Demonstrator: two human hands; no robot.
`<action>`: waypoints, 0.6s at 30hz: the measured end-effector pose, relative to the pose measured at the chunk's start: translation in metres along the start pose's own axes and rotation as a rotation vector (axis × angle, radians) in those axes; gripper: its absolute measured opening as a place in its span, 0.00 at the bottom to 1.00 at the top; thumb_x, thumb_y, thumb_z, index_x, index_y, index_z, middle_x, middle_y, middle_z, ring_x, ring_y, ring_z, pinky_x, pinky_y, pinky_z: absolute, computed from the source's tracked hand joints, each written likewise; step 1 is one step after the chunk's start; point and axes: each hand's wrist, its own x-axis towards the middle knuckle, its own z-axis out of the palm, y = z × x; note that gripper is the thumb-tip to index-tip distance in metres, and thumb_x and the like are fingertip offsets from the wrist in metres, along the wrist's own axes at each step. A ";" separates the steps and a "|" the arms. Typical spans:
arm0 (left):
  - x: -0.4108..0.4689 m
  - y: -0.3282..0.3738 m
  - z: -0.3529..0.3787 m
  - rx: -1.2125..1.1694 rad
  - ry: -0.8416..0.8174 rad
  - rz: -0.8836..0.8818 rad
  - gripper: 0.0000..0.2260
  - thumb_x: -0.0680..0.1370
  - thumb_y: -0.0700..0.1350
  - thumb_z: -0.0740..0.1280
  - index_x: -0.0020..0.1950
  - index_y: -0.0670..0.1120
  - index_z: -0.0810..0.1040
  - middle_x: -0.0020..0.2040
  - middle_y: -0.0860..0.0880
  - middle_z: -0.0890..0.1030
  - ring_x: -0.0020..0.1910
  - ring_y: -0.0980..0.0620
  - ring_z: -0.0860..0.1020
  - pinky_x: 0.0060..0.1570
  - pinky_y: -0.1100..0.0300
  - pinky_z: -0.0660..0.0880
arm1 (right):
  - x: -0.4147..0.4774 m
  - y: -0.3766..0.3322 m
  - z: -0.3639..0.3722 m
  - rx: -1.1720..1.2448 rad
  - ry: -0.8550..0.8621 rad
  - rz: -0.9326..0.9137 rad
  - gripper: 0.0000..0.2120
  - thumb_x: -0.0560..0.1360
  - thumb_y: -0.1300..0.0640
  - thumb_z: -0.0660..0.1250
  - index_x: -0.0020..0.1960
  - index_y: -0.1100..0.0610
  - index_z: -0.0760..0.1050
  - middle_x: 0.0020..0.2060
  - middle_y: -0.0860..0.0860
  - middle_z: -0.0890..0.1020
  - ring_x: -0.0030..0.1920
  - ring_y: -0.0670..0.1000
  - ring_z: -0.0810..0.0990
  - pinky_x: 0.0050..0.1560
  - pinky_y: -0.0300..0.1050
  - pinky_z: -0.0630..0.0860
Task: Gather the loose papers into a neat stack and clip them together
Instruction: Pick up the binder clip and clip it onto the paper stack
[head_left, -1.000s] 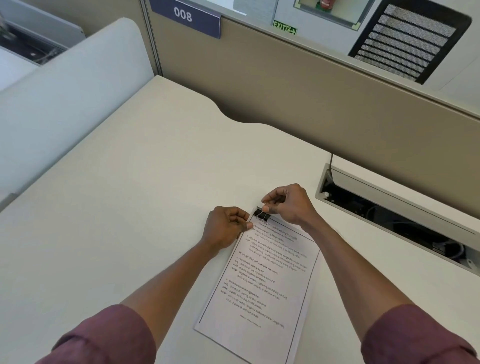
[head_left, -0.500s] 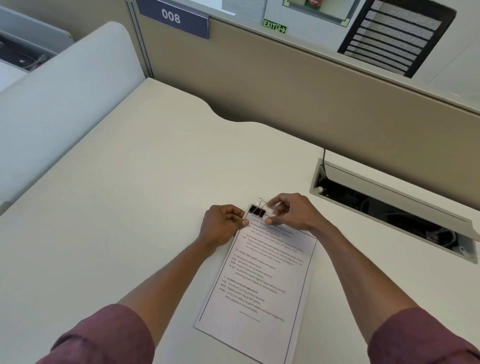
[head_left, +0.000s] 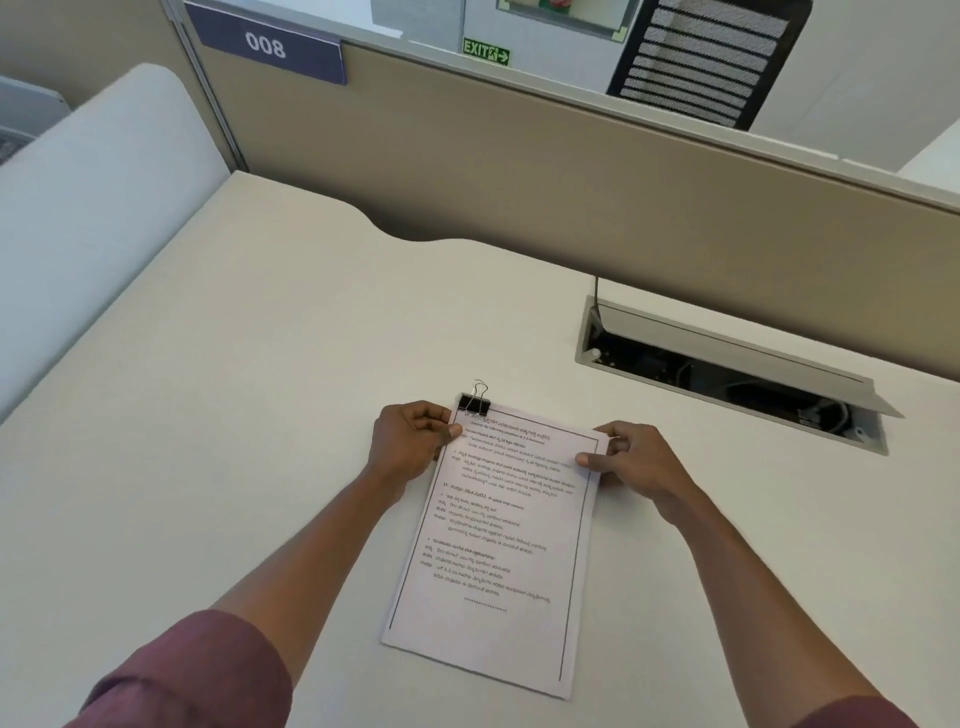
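A stack of printed papers (head_left: 498, 551) lies flat on the white desk (head_left: 234, 415), its edges aligned. A black binder clip (head_left: 474, 402) with wire handles sits clamped on the stack's top left corner. My left hand (head_left: 410, 447) pinches the stack's upper left edge just below the clip, thumb on top of the page. At the upper right edge, my right hand (head_left: 631, 462) grips the stack with its thumb on the sheet and fingers curled under.
An open cable tray (head_left: 727, 374) with its lid raised is sunk into the desk at the right. A beige partition (head_left: 519, 171) runs along the back and a white divider (head_left: 88, 218) along the left.
My right hand left the binder clip and moved right to grip the stack's upper right edge. The clip stays on the corner. My left hand kept its hold.
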 end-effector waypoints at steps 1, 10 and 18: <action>0.001 0.001 0.001 -0.009 0.012 -0.004 0.07 0.74 0.37 0.82 0.48 0.41 0.86 0.45 0.38 0.89 0.40 0.49 0.85 0.47 0.50 0.84 | -0.004 0.002 0.002 0.034 0.032 0.006 0.16 0.71 0.63 0.82 0.56 0.60 0.82 0.37 0.49 0.88 0.38 0.50 0.87 0.37 0.42 0.83; -0.005 0.002 0.004 0.002 0.077 -0.018 0.07 0.73 0.38 0.82 0.46 0.44 0.86 0.43 0.41 0.89 0.40 0.48 0.85 0.54 0.45 0.85 | -0.072 0.048 0.045 0.290 0.185 0.136 0.09 0.73 0.65 0.79 0.51 0.62 0.83 0.41 0.56 0.89 0.40 0.54 0.88 0.40 0.46 0.85; -0.017 0.003 0.009 0.080 0.139 0.035 0.08 0.73 0.41 0.82 0.47 0.45 0.86 0.46 0.41 0.90 0.39 0.52 0.84 0.55 0.51 0.84 | -0.116 0.086 0.064 0.272 0.206 0.158 0.10 0.73 0.70 0.77 0.51 0.60 0.83 0.38 0.56 0.86 0.39 0.53 0.86 0.44 0.51 0.88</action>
